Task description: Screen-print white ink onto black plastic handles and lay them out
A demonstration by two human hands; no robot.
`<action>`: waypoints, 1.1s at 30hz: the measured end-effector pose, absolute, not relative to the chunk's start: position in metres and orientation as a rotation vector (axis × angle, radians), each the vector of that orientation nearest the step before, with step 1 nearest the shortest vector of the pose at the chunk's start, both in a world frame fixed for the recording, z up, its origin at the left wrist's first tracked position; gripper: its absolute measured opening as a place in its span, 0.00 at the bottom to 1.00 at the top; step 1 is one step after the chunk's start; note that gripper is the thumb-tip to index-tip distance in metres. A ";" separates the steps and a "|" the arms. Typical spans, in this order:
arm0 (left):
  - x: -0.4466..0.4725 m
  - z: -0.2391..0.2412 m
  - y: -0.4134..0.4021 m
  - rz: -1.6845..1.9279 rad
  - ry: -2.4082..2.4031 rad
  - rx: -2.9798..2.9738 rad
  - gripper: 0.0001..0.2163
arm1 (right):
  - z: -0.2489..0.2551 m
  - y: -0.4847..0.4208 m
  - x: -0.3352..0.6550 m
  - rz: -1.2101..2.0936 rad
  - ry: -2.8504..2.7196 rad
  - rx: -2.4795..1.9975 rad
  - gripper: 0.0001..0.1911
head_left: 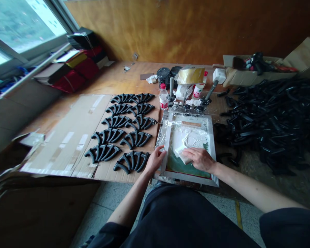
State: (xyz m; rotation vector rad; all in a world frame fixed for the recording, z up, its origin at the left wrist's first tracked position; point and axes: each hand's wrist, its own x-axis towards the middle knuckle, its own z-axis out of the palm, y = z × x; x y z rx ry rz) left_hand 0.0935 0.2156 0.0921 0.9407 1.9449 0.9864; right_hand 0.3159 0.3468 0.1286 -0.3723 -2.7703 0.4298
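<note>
A metal-framed printing screen (213,151) lies flat on the table in front of me, its mesh green near me and smeared white further back. My left hand (155,159) grips the frame's left edge, fingers curled over it. My right hand (200,159) presses a folded white cloth (183,155) flat onto the mesh. Black curved plastic parts (120,132) lie in two neat columns on flattened cardboard (67,137) just left of the frame.
A large loose heap of black parts (271,120) fills the table's right side. Behind the frame stand a small bottle with a red cap (163,97), black tins (163,75), a tape roll (191,74) and clamps. Cardboard boxes (248,76) sit at back right; stacked booklets (67,74) by the window.
</note>
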 end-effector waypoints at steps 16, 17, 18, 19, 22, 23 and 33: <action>0.101 0.205 0.230 1.361 1.663 0.879 0.27 | 0.214 0.481 0.350 0.317 -2.086 -1.209 0.18; 0.103 0.216 0.237 1.441 1.648 0.885 0.27 | 0.205 0.485 0.366 0.345 -2.033 -1.276 0.15; 0.105 0.226 0.245 1.526 1.627 0.905 0.27 | 0.192 0.486 0.377 0.373 -2.030 -1.318 0.13; 0.107 0.236 0.255 1.610 1.599 0.934 0.26 | 0.177 0.482 0.383 0.400 -2.070 -1.329 0.13; 0.112 0.257 0.283 1.762 1.482 1.023 0.24 | 0.125 0.443 0.373 0.487 -2.306 -1.169 0.14; 0.114 0.260 0.290 1.782 1.446 1.031 0.24 | 0.111 0.426 0.362 0.486 -2.379 -1.080 0.14; 0.179 0.165 0.219 1.163 1.375 0.501 0.30 | 0.110 0.362 0.301 0.550 -2.709 -0.982 0.06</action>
